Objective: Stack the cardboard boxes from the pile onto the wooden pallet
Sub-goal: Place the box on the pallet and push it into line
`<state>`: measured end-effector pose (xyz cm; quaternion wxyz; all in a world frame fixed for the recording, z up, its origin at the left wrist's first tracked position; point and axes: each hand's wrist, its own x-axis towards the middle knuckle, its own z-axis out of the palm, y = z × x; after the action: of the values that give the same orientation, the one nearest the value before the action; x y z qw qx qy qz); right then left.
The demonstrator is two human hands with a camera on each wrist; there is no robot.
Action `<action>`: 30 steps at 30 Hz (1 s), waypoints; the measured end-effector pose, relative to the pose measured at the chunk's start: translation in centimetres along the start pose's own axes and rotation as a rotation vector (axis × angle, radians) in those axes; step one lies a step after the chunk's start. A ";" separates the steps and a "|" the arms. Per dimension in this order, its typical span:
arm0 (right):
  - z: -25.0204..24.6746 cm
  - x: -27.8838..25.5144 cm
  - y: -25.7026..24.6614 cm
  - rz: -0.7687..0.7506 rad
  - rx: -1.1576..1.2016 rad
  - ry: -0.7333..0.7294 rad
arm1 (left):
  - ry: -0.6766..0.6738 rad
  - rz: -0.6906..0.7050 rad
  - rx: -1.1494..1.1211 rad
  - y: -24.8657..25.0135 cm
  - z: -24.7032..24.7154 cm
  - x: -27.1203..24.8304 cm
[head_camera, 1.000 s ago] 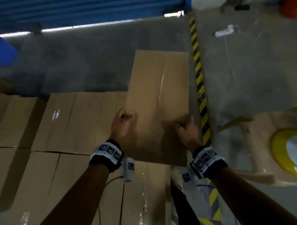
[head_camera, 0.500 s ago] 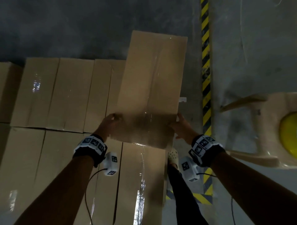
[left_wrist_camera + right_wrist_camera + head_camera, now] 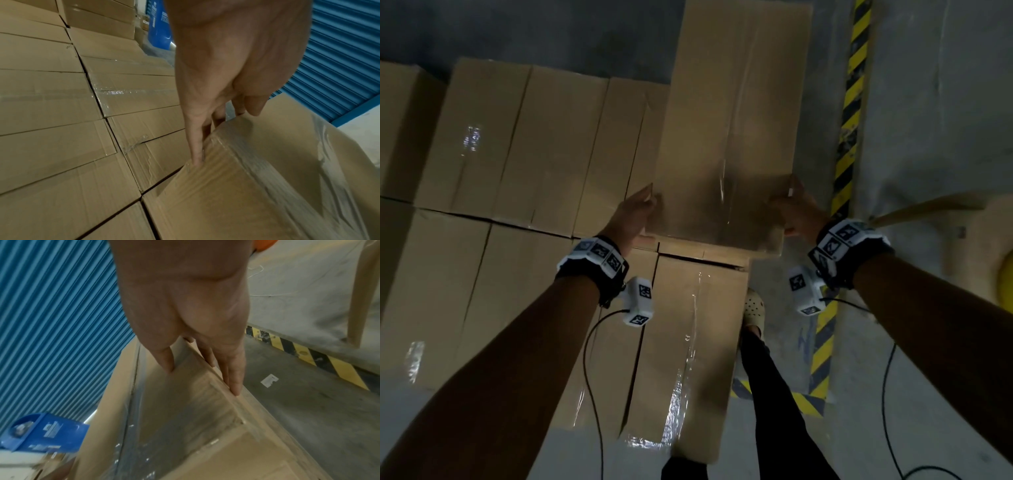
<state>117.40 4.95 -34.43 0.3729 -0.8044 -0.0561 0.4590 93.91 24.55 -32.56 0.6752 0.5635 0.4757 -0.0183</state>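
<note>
Cardboard box [image 3: 732,137], long, taped — held over the right edge of the stacked boxes [image 3: 524,164], pallet unseen. Left hand [image 3: 631,214] and right hand [image 3: 792,209] clamp its near sides, fingers straight, thumbs on top. Risk: palm-pressure hold — slick tape, far end could dip and slide off.

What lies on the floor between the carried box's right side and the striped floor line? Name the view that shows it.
Bare grey concrete, apart from one small white scrap lying between the carried box and the yellow-black striped line; the right wrist view shows it.
</note>
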 end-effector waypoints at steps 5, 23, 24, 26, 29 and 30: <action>-0.4 -1.0 0.7 0.032 -0.045 -0.033 | -0.011 -0.108 0.022 0.5 0.2 -0.9; 1.2 -3.2 1.2 0.011 -0.009 -0.158 | 0.068 -0.198 -0.067 -0.1 -1.8 -1.8; 1.2 -3.2 1.2 0.009 -0.012 -0.157 | 0.067 -0.201 -0.072 -0.1 -1.8 -1.8; 1.2 -3.4 1.1 -0.002 -0.019 -0.162 | 0.065 -0.196 -0.065 -0.3 -1.8 -1.6; 1.4 -3.7 1.2 -0.005 -0.026 -0.158 | 0.073 -0.186 -0.028 -0.6 -1.6 -1.6; 1.4 -3.7 1.3 -0.002 -0.023 -0.153 | 0.078 -0.179 -0.019 -0.7 -1.5 -1.6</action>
<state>113.85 3.20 -33.14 0.3587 -0.7712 -0.0906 0.5181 91.72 24.65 -31.86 0.6572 0.5125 0.5502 -0.0519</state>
